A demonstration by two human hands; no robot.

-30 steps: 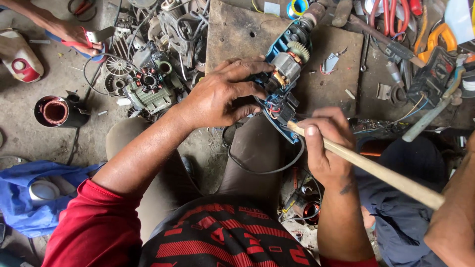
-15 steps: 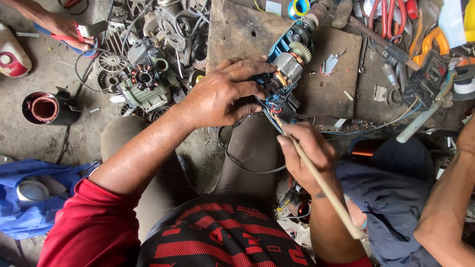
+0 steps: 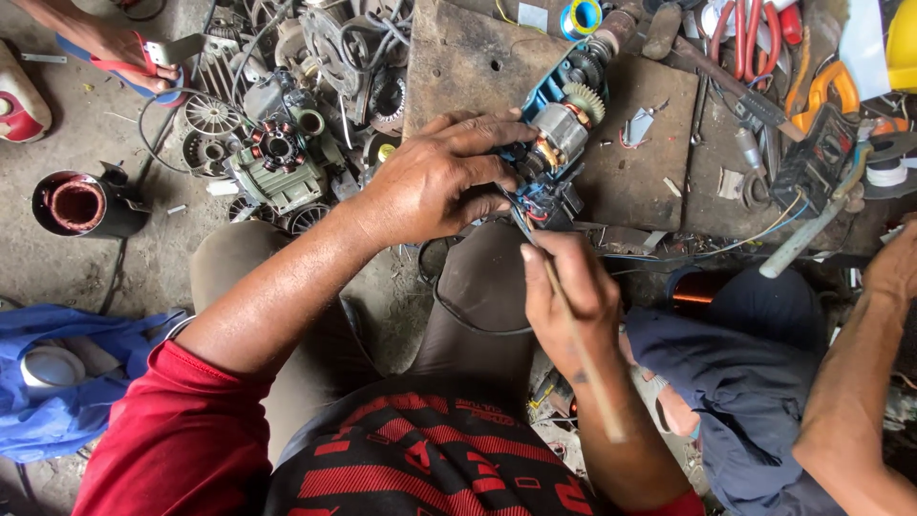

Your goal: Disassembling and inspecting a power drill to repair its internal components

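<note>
The left hand (image 3: 435, 186) clamps down on the opened power tool (image 3: 554, 129), fingers wrapped over its blue housing and pinning it to the wooden board (image 3: 478, 62), the surface that carries it. The right hand (image 3: 564, 296) pinches a thin wooden stick (image 3: 583, 358) like a pen, fingers closed tight around it, tip poking into the bundle of wires (image 3: 535, 205) at the tool's near end. Looks like the wiring is being teased or tucked into place; the next move likely calls for a fine, steady nudge without snagging a lead. Left of the tool sits a heap of motor parts (image 3: 277, 143) and a copper-wound stator (image 3: 76, 205). Right of it lie pliers (image 3: 745, 38) and a soldering iron (image 3: 812, 225). A co-worker's forearm (image 3: 860, 382) crowds in on the right of the tool.
</note>
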